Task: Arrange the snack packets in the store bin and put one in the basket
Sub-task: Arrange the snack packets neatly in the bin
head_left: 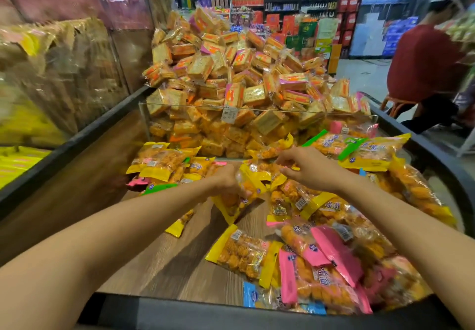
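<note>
Left hand [226, 178] grips a yellow packet [241, 196] at its top edge, fingers curled round it, mid-bin. Packet hangs tilted, its lower end over the wood floor [164, 257] of the bin. Right hand [305, 168] is just right of it, fingers bent down and pinching the clear top of another packet [264, 168] that touches the first one. Both forearms reach in over the near rim [180, 314].

Packets in the bin: loose pile [334, 265] along the right side from near to far, yellow, pink, green and blue ends, overlapping. Smaller cluster [164, 165] far left, against the clear divider [257, 114]. One yellow packet [180, 223] lies alone just near of the left forearm, partly under it. Left-centre of the floor is bare wood.

Beyond the divider: tall heap [231, 72] of small square orange-yellow packs, rising well above the divider's top edge. A price tag [229, 116] hangs on the divider.

Left: a clear-walled section [64, 72] with yellowish goods, blurred. Far: dark shelves [270, 3] with stock. Far right: a person in a red top [424, 67], bent over, beside the bin's right rim [437, 160].

Basket: cannot tell where it is.
</note>
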### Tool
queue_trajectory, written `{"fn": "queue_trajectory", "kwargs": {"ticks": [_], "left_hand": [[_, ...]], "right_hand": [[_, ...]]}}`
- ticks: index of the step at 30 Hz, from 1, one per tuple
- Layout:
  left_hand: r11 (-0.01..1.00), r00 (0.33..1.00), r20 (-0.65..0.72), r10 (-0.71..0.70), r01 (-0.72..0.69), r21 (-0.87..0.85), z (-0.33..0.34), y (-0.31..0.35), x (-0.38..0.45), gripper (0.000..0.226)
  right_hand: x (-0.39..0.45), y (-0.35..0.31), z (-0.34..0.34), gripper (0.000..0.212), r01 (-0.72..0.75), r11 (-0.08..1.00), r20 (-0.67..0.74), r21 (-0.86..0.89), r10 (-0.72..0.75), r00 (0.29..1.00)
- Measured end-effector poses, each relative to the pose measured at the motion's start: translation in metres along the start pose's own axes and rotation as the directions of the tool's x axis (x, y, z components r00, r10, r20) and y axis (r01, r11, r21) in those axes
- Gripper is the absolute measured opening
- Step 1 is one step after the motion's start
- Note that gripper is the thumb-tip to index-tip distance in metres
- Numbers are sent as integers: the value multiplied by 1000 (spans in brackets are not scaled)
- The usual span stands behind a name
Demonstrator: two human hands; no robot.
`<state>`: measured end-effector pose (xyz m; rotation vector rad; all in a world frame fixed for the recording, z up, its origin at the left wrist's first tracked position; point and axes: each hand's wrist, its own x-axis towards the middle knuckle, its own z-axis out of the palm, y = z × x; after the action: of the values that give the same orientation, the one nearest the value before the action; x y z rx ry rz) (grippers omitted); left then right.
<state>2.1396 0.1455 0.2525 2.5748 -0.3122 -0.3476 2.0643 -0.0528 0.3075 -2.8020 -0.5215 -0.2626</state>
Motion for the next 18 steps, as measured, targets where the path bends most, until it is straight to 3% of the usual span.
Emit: {"fn": "queue_trajectory", "kwargs": {"ticks": [3,5,6,9,13,18], "left_hand": [[972,996,-94,7,-29,-235,-17,9,-22,38],[884,994,-102,28,-73,-462,-30,20,-47,32],[843,994,-100,47,-93,-530,-35,24,-61,30],[778,987,-114,116,-162,-608,-35,32,-92,23],[740,984,-145,100,-171,-650,-26,32,-99,21],[747,972,-155,178,-236,-622,-38,35,-98,36]], "right_hand": [[-2,-6,0,29,-35,998,-34,61,37,999],[-3,-12,0,32,-73,980,-56,185,84,995],[-3,-17,0,34,-94,938,-57,333,120,991],[-3,-31,-2,35,-151,653,-3,742,228,974],[-5,-34,-4,15,-129,522,-13,843,259,966],[-3,-27,-5,8,-86,581,-111,809,296,949]]}}
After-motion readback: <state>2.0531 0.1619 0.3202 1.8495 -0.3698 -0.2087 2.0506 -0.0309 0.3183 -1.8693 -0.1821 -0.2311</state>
